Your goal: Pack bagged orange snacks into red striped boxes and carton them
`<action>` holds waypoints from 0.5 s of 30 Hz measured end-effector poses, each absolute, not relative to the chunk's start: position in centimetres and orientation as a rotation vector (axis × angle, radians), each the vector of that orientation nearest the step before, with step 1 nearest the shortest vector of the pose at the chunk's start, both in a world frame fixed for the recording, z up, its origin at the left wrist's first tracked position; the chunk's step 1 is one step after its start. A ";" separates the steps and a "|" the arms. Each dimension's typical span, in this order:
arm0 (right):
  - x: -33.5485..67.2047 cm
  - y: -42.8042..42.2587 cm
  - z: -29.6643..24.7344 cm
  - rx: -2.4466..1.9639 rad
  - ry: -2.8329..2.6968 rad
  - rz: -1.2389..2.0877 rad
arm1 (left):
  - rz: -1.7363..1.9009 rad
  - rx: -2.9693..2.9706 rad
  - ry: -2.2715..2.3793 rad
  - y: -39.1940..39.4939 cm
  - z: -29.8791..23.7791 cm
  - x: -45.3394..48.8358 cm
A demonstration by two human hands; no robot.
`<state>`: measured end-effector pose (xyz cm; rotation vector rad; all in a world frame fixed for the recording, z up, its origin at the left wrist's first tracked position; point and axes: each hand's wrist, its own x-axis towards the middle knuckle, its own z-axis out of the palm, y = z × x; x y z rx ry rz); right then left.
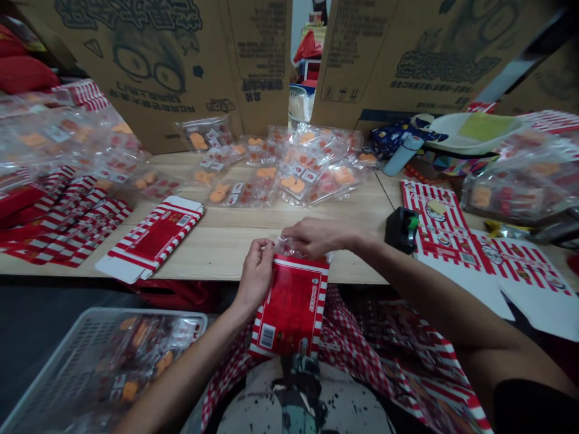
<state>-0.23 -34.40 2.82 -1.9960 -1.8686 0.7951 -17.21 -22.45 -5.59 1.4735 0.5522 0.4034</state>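
Against my body, just below the table edge, stands a red box with striped borders (289,307). My left hand (259,271) grips its upper left side, thumb near the opening. Over the top edge, my right hand (312,237) is closed on a clear plastic bag (286,246) that sits partly in the box's mouth; what the bag holds is hidden by my fingers and the box. Left of my hands lies a flattened striped box (156,235). Beyond them is a pile of clear bags (298,166) with orange and red pieces inside.
A black tape dispenser (401,230) stands to the right, beside unfolded striped cartons (452,235). Stacked striped boxes (67,211) lie at the left. A grey basket (90,325) of bags is below the table. Large cardboard boxes (253,60) wall off the back.
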 end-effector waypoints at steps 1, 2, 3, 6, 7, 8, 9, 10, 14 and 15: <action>-0.4 -34.7 2.3 -2.000 -1.822 0.728 | 0.404 1.461 0.562 -22.3 -5.7 -17.3; -0.5 -35.1 1.9 -2.000 -1.769 0.633 | 0.403 1.444 0.569 -22.2 -5.7 -17.4; -0.6 -35.4 1.6 -1.998 -1.725 0.523 | 0.402 1.422 0.572 -22.1 -5.7 -17.6; -1.3 -36.1 0.6 -1.978 -1.704 0.248 | 0.390 1.359 0.569 -21.8 -5.5 -17.9; -1.6 -36.3 0.3 -1.964 -1.732 0.221 | 0.396 1.349 0.577 -21.8 -5.5 -17.9; -2.0 -36.3 -0.1 -1.955 -1.762 0.216 | 0.408 1.345 0.591 -21.8 -5.5 -17.9; -2.3 -36.3 -0.4 -1.952 -1.790 0.223 | 0.422 1.344 0.607 -21.8 -5.5 -17.9; -2.5 -36.3 -0.6 -1.951 -1.815 0.244 | 0.434 1.344 0.624 -21.9 -5.5 -17.9; -2.2 -35.9 -1.2 -1.873 -1.880 0.507 | 0.402 1.346 0.609 -22.0 -5.2 -18.1; -2.0 -35.7 -1.1 -1.835 -1.856 0.569 | 0.388 1.366 0.592 -22.0 -5.0 -18.1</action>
